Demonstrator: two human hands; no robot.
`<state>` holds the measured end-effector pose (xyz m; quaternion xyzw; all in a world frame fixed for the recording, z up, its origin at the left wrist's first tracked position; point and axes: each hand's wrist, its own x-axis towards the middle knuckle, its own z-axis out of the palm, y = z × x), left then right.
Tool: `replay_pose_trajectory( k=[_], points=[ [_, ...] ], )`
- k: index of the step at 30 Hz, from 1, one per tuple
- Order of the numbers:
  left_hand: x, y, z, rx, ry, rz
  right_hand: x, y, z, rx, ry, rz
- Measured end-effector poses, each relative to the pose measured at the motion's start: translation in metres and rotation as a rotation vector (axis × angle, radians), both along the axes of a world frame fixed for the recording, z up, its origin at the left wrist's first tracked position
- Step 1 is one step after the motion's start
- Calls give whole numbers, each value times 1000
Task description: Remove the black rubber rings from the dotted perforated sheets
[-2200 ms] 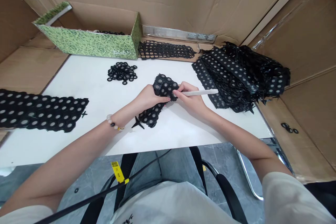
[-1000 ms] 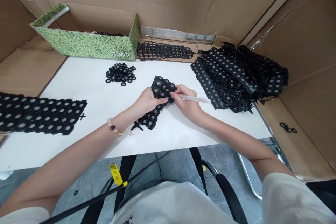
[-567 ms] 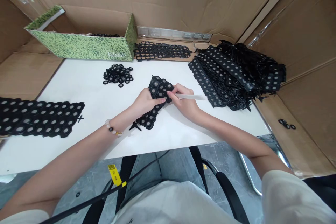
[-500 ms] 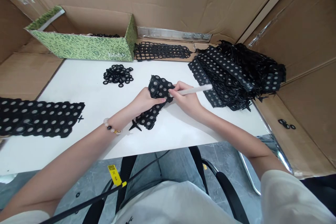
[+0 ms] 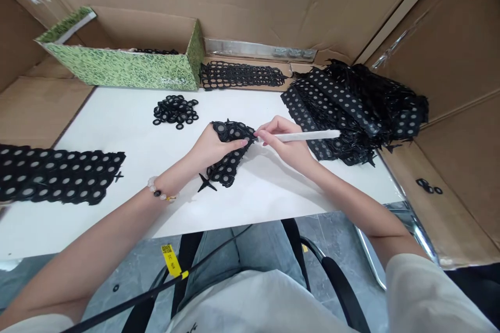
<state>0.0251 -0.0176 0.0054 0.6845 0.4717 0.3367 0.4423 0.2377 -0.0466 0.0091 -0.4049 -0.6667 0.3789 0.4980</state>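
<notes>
While the left hand (image 5: 207, 146) pinches the dotted black sheet (image 5: 225, 168) over the middle of the white table (image 5: 258, 200), the right hand (image 5: 289, 146) pinches a white stick (image 5: 314, 136) at the sheet's edge; I'd keep the left grip close to the tip. Sheet looks rubbery, ring-studded, ragged-edged; stick straight, slim.

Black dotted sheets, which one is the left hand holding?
The bent sheet in the middle, pinched beneath the thumb of the left hand. The flat sheet at far left and the pile of sheets on the right lie clear of that hand.
</notes>
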Motion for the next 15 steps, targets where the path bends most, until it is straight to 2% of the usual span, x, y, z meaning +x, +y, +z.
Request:
replay_pose_trajectory(
  k=[5,10,15],
  points=[
    [1,-1,3,39,76,-37,-3,2,-5,81,-12,-69],
    [1,-2,3,50,106,-71,-2,1,0,107,-64,-52],
    [2,-3,0,94,107,-86,-5,3,-6,185,-168,-72]
  ],
)
